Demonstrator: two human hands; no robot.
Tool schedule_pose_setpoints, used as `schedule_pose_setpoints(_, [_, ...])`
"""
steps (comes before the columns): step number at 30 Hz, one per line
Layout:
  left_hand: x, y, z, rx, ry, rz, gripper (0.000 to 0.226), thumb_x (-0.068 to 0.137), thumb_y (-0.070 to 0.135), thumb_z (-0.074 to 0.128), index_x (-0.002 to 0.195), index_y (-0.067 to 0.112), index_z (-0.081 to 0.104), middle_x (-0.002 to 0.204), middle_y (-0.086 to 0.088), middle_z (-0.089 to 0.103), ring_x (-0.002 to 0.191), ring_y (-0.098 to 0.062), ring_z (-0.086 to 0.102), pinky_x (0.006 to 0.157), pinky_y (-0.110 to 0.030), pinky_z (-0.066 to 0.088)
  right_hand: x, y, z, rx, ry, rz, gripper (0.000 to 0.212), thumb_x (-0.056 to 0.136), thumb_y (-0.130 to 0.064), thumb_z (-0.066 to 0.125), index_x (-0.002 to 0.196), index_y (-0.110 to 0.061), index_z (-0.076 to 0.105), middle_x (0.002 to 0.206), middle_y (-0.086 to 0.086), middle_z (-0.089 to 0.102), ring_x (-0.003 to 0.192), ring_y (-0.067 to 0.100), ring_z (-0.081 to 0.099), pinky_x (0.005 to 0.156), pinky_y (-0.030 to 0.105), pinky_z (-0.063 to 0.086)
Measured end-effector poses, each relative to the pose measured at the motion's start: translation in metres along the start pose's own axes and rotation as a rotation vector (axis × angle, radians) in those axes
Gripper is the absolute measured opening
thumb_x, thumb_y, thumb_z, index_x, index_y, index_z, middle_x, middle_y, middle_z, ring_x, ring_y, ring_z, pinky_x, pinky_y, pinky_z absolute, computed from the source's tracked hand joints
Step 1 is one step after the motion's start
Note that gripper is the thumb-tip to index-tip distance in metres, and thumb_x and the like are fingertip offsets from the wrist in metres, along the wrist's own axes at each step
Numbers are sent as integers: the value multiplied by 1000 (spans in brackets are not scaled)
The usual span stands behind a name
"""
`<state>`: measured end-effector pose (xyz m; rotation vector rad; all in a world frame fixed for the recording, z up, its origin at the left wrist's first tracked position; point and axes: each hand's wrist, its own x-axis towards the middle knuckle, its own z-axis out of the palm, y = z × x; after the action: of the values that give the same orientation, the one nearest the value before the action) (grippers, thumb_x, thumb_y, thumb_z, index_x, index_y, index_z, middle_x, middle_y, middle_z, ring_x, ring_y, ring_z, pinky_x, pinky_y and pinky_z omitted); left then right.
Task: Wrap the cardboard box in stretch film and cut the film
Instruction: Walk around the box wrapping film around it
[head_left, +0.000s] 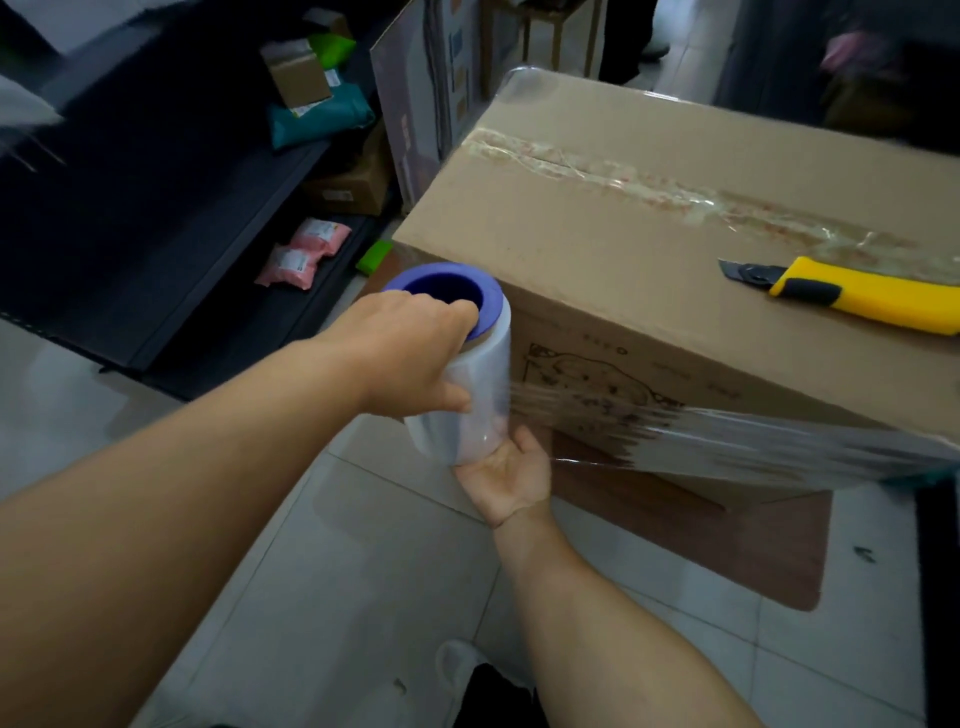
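A large taped cardboard box (649, 249) stands on a brown stand over the tiled floor. A roll of stretch film (467, 384) with a blue core is held upright at the box's near left corner. My left hand (410, 353) grips the roll at its top, fingers hooked into the blue core. My right hand (509, 473) supports the roll from below, palm up. A band of stretched film (727, 436) runs from the roll along the box's front face to the right. A yellow utility knife (852, 296) lies on top of the box.
A dark low shelf unit (171, 234) at left holds small parcels, pink packets (306, 254) and a teal bag (322, 119). A flat carton (410, 104) leans behind the box. My shoe (457, 670) shows on the pale floor tiles below.
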<state>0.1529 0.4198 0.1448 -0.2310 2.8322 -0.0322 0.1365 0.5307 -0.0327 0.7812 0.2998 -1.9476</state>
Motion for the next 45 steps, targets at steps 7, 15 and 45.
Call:
schedule_pose_setpoints(7, [-1, -1, -6, 30, 5, -28, 50, 77, 56, 63, 67, 25, 24, 69, 6, 44, 65, -20, 46, 58, -32, 32, 4, 37, 13, 174, 89, -143, 41, 96, -25, 30, 108, -6, 63, 96, 21, 70, 97, 34, 60, 87, 40, 46])
schedule_pose_setpoints(15, [-3, -6, -3, 8, 13, -36, 45, 77, 57, 63, 78, 19, 39, 69, 6, 45, 56, -9, 38, 56, -30, 32, 10, 70, 25, 322, 222, -293, 38, 95, -29, 36, 110, -10, 66, 99, 12, 71, 108, 28, 61, 100, 35, 45])
schedule_pose_setpoints(45, [-13, -107, -16, 130, 48, -25, 44, 74, 56, 65, 82, 24, 36, 65, 10, 44, 55, -6, 41, 58, -29, 42, 57, 113, 77, 210, -75, -82, 53, 100, -38, 22, 122, -7, 58, 126, 23, 59, 125, 39, 49, 111, 52, 30])
